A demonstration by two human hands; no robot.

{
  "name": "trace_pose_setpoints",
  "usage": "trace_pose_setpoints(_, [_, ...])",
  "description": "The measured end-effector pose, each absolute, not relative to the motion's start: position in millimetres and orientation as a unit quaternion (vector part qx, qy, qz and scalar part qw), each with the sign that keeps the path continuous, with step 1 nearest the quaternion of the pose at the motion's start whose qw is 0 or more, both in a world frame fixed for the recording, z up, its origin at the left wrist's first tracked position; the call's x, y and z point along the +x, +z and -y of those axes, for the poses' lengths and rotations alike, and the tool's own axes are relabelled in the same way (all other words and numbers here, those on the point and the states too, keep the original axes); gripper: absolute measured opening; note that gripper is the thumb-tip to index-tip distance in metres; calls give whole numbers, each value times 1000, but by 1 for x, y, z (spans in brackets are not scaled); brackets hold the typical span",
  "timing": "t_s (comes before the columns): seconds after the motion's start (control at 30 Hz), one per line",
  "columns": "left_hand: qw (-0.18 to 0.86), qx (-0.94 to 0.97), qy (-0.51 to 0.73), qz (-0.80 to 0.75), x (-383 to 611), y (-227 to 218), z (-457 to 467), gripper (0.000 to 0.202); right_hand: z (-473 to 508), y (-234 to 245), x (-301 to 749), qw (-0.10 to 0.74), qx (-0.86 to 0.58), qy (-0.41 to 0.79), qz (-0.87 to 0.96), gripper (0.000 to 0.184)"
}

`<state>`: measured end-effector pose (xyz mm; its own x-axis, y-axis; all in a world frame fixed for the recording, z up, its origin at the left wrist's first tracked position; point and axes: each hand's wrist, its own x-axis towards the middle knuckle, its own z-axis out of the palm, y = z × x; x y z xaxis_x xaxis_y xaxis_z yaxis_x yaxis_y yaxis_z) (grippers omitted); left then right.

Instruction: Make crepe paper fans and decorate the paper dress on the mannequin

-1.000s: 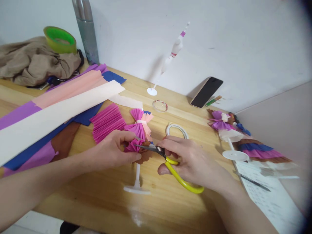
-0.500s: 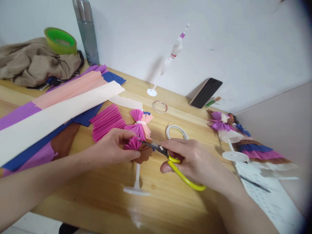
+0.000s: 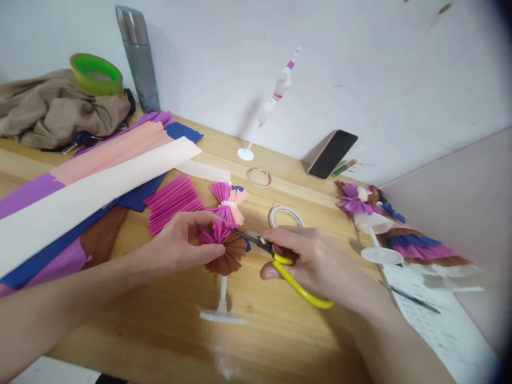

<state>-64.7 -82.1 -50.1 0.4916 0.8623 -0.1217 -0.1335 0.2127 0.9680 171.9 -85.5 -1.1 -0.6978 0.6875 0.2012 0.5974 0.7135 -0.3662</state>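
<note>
My left hand (image 3: 186, 242) pinches pink pleated crepe paper (image 3: 218, 230) between thumb and forefinger. That paper is on a small figure on a white stand (image 3: 223, 316), which bears a brown pleated paper fan (image 3: 230, 253) below and a purple, pink and peach bow (image 3: 229, 204) bound with a white band above. My right hand (image 3: 306, 256) is closed round scissors with yellow handles (image 3: 302, 292). Their dark blades point left, with the tips at the pink paper by my left fingertips. I cannot tell whether the blades are cutting.
Crepe paper strips (image 3: 100, 178) and a pleated magenta piece (image 3: 175, 201) lie left. A white tape roll (image 3: 286, 215) and clear ring (image 3: 258, 177) lie behind. A bare figure (image 3: 274, 98), phone (image 3: 333, 154) and bottle (image 3: 138, 61) stand by the wall; a dressed figure (image 3: 382, 255) is right.
The brown fan now faces me more and shows its pleats more fully. The scissors stay at the pink paper, still in my right hand. The camera view has shifted slightly.
</note>
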Motion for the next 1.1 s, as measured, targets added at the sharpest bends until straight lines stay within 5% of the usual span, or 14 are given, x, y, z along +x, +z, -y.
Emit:
trace_pose_setpoints(0.13, [701,498,355,-366,-63,-47,84,44,85,-3,172,156,-361,144,908,55])
trace_pose_setpoints(0.37, [502,673,432,-330,-72,-60,82,73,83,-3,172,160,-361,144,908,57])
trace_pose_setpoints(0.77, [48,842,481,-239,-72,-57,86,66,84,-6,173,146,-380,170,898,53])
trace_pose_setpoints(1.1, [69,821,501,-266,-76,-62,84,58,83,-4,177,153,-397,134,895,48])
